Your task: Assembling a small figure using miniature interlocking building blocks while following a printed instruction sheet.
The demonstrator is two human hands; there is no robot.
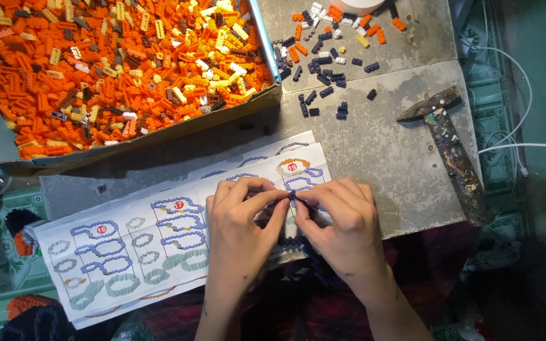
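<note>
A tiny dark blue brick piece [292,196] sits pinched between the fingertips of both hands, just above the near edge of the desk [380,151] and over the right end of the instruction sheet [159,240]. The left hand [241,221] presses thumb and forefinger together on it; the right hand [342,221] does the same from the other side, its other fingers curled close. The sheet lies slanted along the desk's near edge, printed with blue and grey outline diagrams. At the far left corner a shallow cardboard box [159,132] holds a heap of mostly orange small bricks, with yellow, white and brown ones mixed in. Loose dark blue and orange bricks [323,69] lie scattered toward the far edge. A paint-spattered hammer [450,145] rests at the right edge.
</note>
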